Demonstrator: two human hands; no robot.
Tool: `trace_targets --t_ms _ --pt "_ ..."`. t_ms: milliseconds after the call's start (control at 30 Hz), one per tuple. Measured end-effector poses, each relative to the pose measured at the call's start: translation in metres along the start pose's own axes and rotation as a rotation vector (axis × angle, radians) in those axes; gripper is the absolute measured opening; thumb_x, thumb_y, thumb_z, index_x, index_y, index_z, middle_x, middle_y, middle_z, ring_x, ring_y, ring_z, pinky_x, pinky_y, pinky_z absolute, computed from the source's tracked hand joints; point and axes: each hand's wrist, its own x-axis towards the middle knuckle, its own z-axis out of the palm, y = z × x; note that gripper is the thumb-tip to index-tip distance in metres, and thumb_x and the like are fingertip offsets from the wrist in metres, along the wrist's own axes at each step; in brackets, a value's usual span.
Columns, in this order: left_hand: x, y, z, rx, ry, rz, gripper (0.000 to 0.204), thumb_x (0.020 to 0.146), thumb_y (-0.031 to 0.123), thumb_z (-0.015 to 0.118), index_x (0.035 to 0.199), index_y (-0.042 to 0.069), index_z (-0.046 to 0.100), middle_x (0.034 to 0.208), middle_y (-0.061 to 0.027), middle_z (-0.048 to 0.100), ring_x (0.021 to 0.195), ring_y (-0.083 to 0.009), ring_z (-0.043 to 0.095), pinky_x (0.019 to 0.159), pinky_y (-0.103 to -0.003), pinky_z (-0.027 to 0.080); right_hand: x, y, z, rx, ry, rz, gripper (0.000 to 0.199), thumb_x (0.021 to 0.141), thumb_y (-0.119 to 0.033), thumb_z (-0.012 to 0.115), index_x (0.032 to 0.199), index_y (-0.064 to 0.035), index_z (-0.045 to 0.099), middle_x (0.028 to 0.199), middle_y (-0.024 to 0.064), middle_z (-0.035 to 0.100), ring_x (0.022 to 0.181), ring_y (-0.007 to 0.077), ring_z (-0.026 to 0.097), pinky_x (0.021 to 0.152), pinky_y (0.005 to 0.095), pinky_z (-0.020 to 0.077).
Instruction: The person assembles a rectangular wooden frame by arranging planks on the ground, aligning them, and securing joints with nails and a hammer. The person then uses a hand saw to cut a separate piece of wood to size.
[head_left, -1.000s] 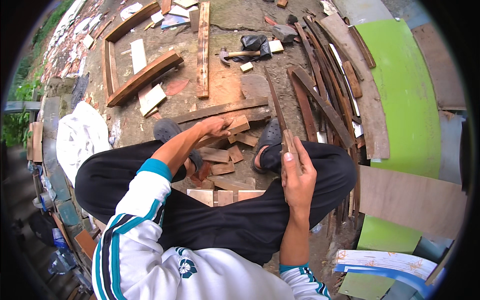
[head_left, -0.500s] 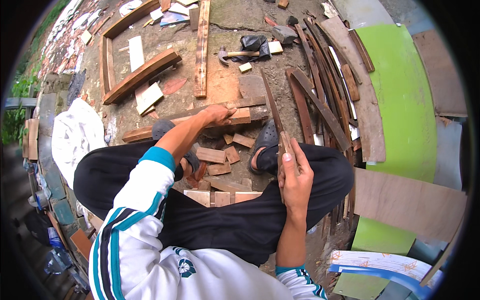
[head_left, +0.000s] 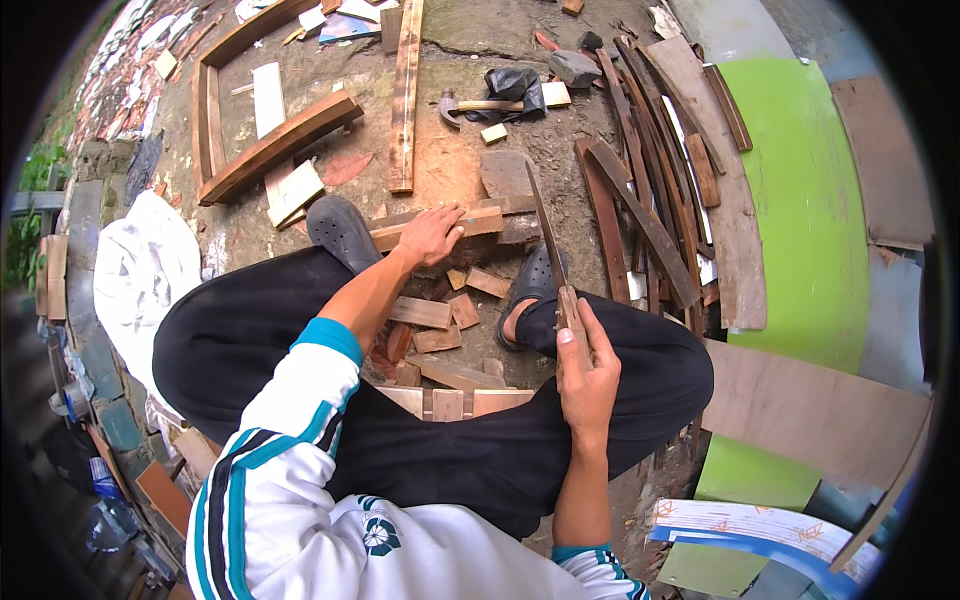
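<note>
My right hand (head_left: 588, 378) is wrapped around the wooden handle of a handsaw (head_left: 546, 225). Its narrow dark blade points up and away, clear of the wood. My left hand (head_left: 430, 237) grips a brown wooden beam (head_left: 484, 221) from above, its fingers over the top and its thumb along the near side. The beam lies crosswise in front of me, beside a flatter weathered board. My left shoe (head_left: 342, 232), a dark clog, is on the beam's left part and hides it. The other clog (head_left: 537, 277) stands near the saw blade.
Several wood offcuts (head_left: 421, 312) lie between my feet. Beyond them are a claw hammer (head_left: 490, 105), a long plank (head_left: 404, 110) and a wooden frame (head_left: 270, 150). Dark strips (head_left: 640, 190) and a green panel (head_left: 800, 200) lie to the right, a white sack (head_left: 145, 285) to the left.
My left foot has moved up and onto the beam. The left hand has shifted slightly, its fingers now straighter over the wood. The saw stays in my right hand, its blade tilted a little differently.
</note>
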Motion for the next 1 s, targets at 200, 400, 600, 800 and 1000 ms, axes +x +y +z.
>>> trace_targets --t_ms 200,400,600,800,1000 --pt "-0.001 0.003 0.008 -0.058 0.045 -0.024 0.055 0.098 0.041 0.051 0.145 0.012 0.051 0.151 -0.0143 0.050 0.141 -0.0332 0.045 0.118 -0.045 0.035 -0.023 0.007 0.043 -0.170 0.001 -0.104 0.045 0.096 -0.013 0.061 0.136 0.0061 0.057 0.121 0.0255 0.070 0.112 0.0286 0.070 0.096 0.0344 0.0513" --pt "0.002 0.010 0.013 -0.048 0.204 -0.071 0.055 0.095 0.047 0.055 0.135 0.010 0.062 0.144 -0.0130 0.057 0.135 -0.0303 0.051 0.117 -0.045 0.035 -0.016 0.030 0.078 -0.310 -0.020 -0.165 0.044 0.095 -0.013 0.059 0.135 0.0053 0.058 0.110 0.0319 0.069 0.103 0.0417 0.070 0.087 0.0402 0.0555" --pt "0.010 0.015 0.020 -0.099 0.366 -0.063 0.043 0.093 0.043 0.061 0.117 0.008 0.068 0.126 -0.0111 0.066 0.118 -0.0289 0.061 0.102 -0.045 0.042 -0.008 0.040 0.088 -0.305 -0.029 -0.200 0.046 0.095 -0.013 0.059 0.137 0.0048 0.056 0.105 0.0330 0.069 0.098 0.0438 0.070 0.082 0.0421 0.0562" --pt "0.020 0.024 0.017 -0.039 0.359 -0.078 0.033 0.089 0.034 0.062 0.108 0.008 0.066 0.110 -0.0109 0.067 0.107 -0.0284 0.061 0.092 -0.043 0.042 -0.020 0.022 0.098 -0.366 -0.083 -0.064 0.050 0.096 -0.013 0.058 0.142 0.0047 0.051 0.107 0.0337 0.069 0.094 0.0425 0.072 0.078 0.0413 0.0571" --pt "0.029 0.018 0.018 0.055 0.298 -0.024 0.037 0.087 0.039 0.061 0.107 0.008 0.065 0.104 -0.0123 0.066 0.102 -0.0297 0.061 0.088 -0.046 0.043 -0.026 0.021 0.100 -0.399 -0.095 -0.087 0.051 0.096 -0.012 0.058 0.142 0.0088 0.050 0.107 0.0337 0.069 0.094 0.0413 0.073 0.079 0.0405 0.0574"
